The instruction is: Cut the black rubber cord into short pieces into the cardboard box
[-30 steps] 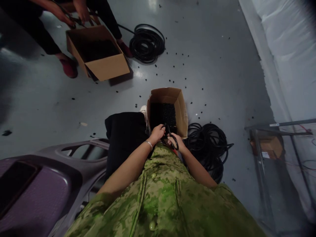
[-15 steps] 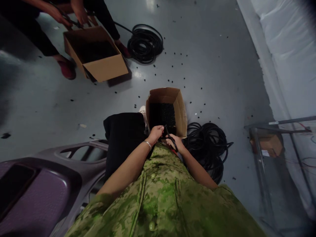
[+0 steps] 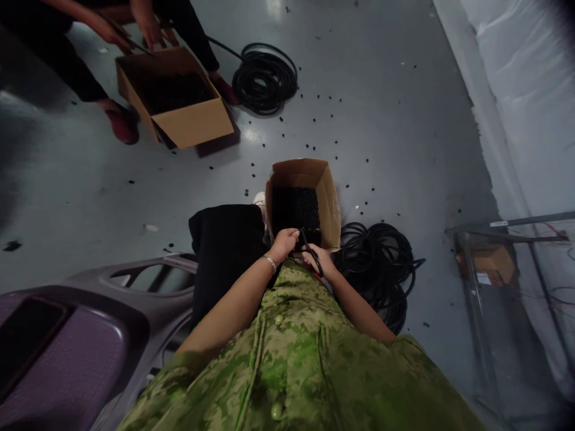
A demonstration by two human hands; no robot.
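My left hand (image 3: 284, 242), with a bracelet at the wrist, is closed in a pinch over the near edge of an open cardboard box (image 3: 331, 209). What its fingertips hold is too small and dark to make out. My right hand (image 3: 322, 261) is closed around a slim, curved black thing (image 3: 312, 251), a tool handle or a piece of hose; I cannot tell which. Its upper end reaches up beside my left fingertips. Many small black pieces (image 3: 306, 203) lie in the box below my hands. A red bit shows by my right palm.
A loose coil of black hose (image 3: 381, 263) lies to my right, another coil (image 3: 265, 81) farther off. At upper left a co-worker's hands (image 3: 146, 27) hold a tool over a cardboard box (image 3: 193, 126). A purple-grey chair (image 3: 90, 353) stands left, a metal frame (image 3: 469, 263) right. Small black pieces dot the floor.
My hands keep almost the same place and grip over the box. The tool in the co-worker's hands has shifted slightly.
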